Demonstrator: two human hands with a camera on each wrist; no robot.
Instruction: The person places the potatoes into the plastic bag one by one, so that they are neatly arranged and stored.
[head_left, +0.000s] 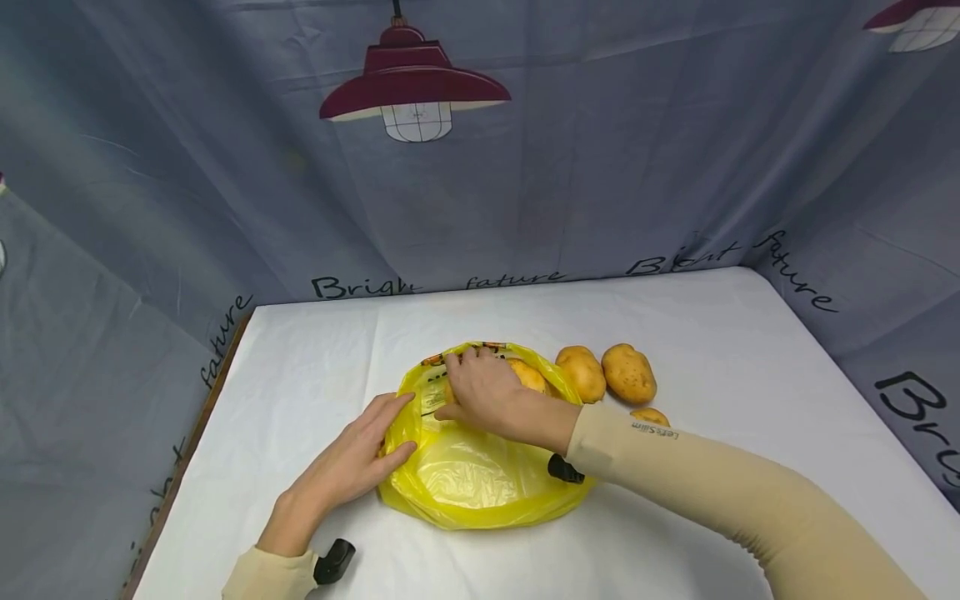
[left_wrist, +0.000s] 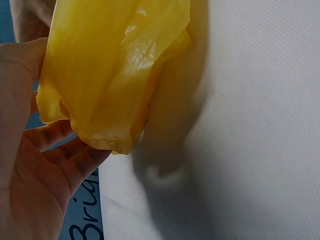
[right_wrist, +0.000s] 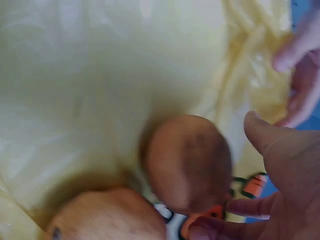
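Left hand (head_left: 356,458) is resting at the left rim of the yellow bag (head_left: 480,512), thumb and fingers spread apart, propping the mouth wide. Bag is sitting on the white-covered desk (head_left: 300,358), mouth facing up. Right hand (head_left: 486,392) is hanging inside, grip spread: thumb is standing off the first potato (right_wrist: 190,162), fingertips are lying right beside it, can't tell if touching. Doing this well is likely depending on the left holding that rim wide and the right cupping the potato low with finger pads, not snagging film. First potato is lying toward the bag's far side, long axis running roughly near-to-far, barely longer than wide; ends are looking blunt, so no clear pointing end. Second potato (head_left: 528,375) is lying just right of it, partly hidden. Outside, right of bag, third potato (head_left: 581,375) and fourth potato (head_left: 628,373) are lying side by side, long axes slanting far-left to near-right. Fifth potato (head_left: 651,416) is mostly hiding behind the right sleeve (head_left: 697,467), axis unclear.
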